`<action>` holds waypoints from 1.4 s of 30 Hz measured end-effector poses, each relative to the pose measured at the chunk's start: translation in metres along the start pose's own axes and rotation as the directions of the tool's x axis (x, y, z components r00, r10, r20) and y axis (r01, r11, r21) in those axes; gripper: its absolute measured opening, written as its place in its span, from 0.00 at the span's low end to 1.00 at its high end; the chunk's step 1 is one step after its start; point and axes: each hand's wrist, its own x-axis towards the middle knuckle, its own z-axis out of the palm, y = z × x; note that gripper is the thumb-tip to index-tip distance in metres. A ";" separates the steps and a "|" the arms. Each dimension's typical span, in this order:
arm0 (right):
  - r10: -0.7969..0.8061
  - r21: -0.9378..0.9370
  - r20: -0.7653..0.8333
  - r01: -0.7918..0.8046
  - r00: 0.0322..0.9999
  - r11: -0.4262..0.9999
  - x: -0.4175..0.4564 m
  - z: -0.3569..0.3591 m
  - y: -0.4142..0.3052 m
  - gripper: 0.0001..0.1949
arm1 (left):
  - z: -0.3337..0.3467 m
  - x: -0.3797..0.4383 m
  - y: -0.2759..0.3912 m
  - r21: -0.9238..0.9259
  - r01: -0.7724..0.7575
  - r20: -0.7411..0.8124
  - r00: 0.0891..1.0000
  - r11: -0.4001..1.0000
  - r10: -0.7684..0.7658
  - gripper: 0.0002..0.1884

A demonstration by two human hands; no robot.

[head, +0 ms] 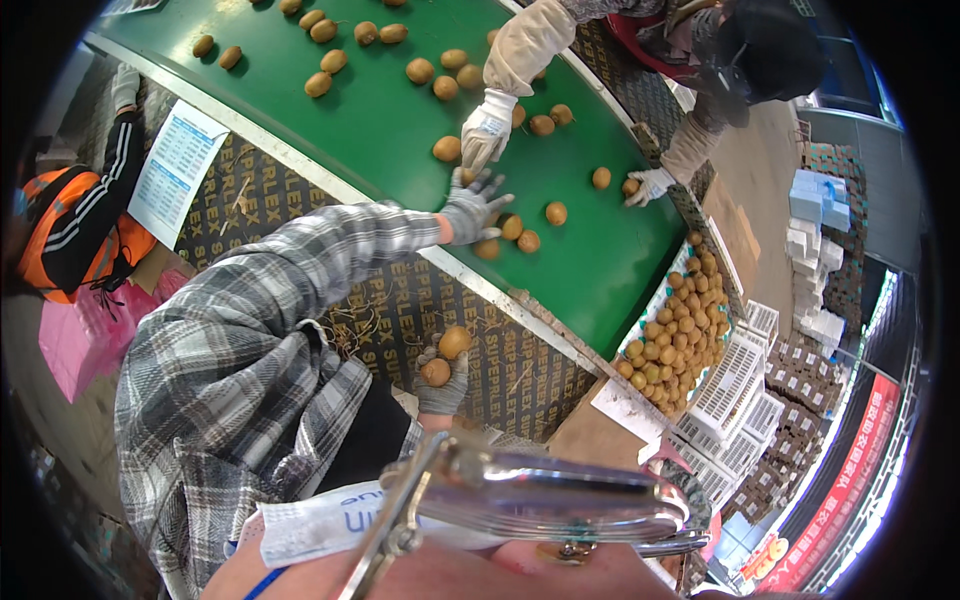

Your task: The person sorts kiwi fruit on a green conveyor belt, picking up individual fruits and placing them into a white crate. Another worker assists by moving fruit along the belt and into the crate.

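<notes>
My left hand (pixel 474 208), in a grey knit glove, reaches over the green conveyor belt (pixel 360 142) with its fingers spread. Kiwifruit lie partly under and beside it, and one (pixel 467 176) sits between its fingertips and a co-worker's white-gloved hand (pixel 487 131). Near my body, my right hand (pixel 442 382) is turned palm up in a similar glove and holds two kiwifruit (pixel 454 343), one partly over the other. More kiwifruit (pixel 556 213) are scattered across the belt. The co-worker's other gloved hand (pixel 649 186) touches a kiwifruit at the belt's far side.
A pale metal edge (pixel 322 176) and a printed board (pixel 390 300) with dry stems lie between me and the belt. At the belt's end is a container heaped with kiwifruit (pixel 675 330), beside white plastic crates (pixel 727 382). Another person in an orange vest (pixel 82 225) stands left, near a printed sheet (pixel 178 171).
</notes>
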 end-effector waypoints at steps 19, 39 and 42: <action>-0.054 0.244 -0.224 0.109 0.973 0.964 -0.069 -0.463 0.014 0.26 | 0.086 -0.297 0.017 -0.781 0.265 0.187 0.963 0.565 -0.193 0.17; -0.827 -0.814 0.180 0.552 0.533 0.178 0.022 -0.198 -0.112 0.29 | 0.087 -0.287 -0.032 -0.842 0.410 0.098 0.755 0.350 -0.649 0.18; -0.626 -0.720 0.662 0.583 0.412 -0.377 0.062 -0.065 -0.109 0.21 | 0.071 -0.283 -0.055 -0.832 0.438 0.087 0.708 0.340 -0.700 0.20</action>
